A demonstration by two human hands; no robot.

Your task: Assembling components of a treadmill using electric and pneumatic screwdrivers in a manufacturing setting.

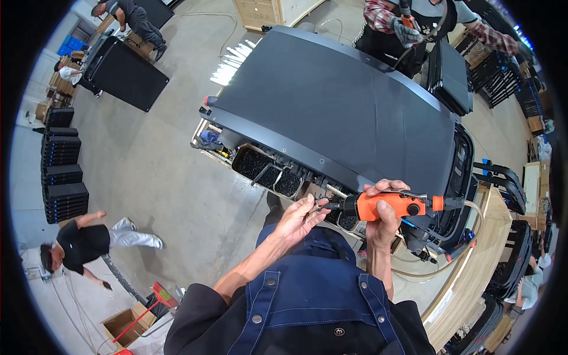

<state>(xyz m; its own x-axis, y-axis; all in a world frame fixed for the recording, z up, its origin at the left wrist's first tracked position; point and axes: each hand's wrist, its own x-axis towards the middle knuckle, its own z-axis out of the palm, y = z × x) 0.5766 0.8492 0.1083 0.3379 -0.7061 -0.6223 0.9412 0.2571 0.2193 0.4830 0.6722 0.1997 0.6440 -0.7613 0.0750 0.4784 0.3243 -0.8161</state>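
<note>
My right hand [384, 222] is wrapped round an orange and black air screwdriver [387, 206], which lies level with its nose pointing left and a hose at its right end. My left hand [299, 220] is closed in a pinch just off the tool's nose, at its dark tip; whatever small piece sits between the fingers is too small to make out. Beyond both hands stretches a large dark grey treadmill-like deck [337, 94] with metal side rails. Open bins of black screws [254, 161] hang along its near side, partly hidden behind my hands.
A co-worker [408, 29] with grey gloves holds another orange tool at the far side. Black panels [447, 77] are stacked beside them. A wooden crate edge [467, 266] runs along my right. To the left, a person [83, 242] walks near stacked black parts [65, 201].
</note>
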